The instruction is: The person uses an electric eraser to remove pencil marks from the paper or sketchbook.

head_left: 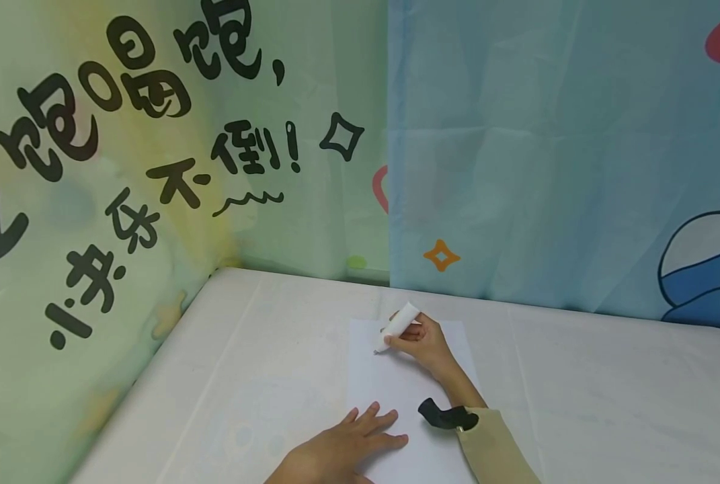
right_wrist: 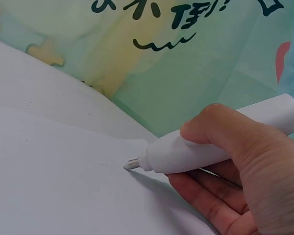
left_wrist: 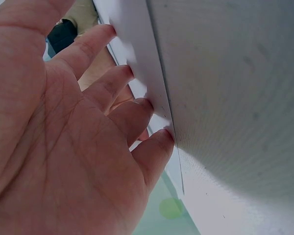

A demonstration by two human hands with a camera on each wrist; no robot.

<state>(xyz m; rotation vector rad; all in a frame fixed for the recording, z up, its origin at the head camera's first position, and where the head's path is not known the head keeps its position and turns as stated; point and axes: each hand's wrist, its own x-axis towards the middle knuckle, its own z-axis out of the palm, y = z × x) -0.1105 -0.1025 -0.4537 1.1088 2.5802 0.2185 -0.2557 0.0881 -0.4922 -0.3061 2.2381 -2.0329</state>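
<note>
A sheet of white paper (head_left: 368,380) lies flat on the white-covered table. My right hand (head_left: 425,344) grips a thick white pen-shaped tool (head_left: 399,323), tilted with its narrow tip down at the upper part of the sheet. In the right wrist view, thumb and fingers wrap the tool's smooth barrel (right_wrist: 196,152), and its short metal tip (right_wrist: 132,164) meets the paper near faint thin lines. My left hand (head_left: 349,445) rests with spread fingers on the lower left of the sheet. The left wrist view shows its fingertips (left_wrist: 161,139) along the paper's edge (left_wrist: 161,73).
The white tabletop (head_left: 238,376) extends on both sides of the paper. A green printed curtain (head_left: 311,222) stands along the left and back, and a blue curtain (head_left: 535,168) covers the back right. A black strap (head_left: 447,415) sits at the right sleeve's cuff (head_left: 487,437).
</note>
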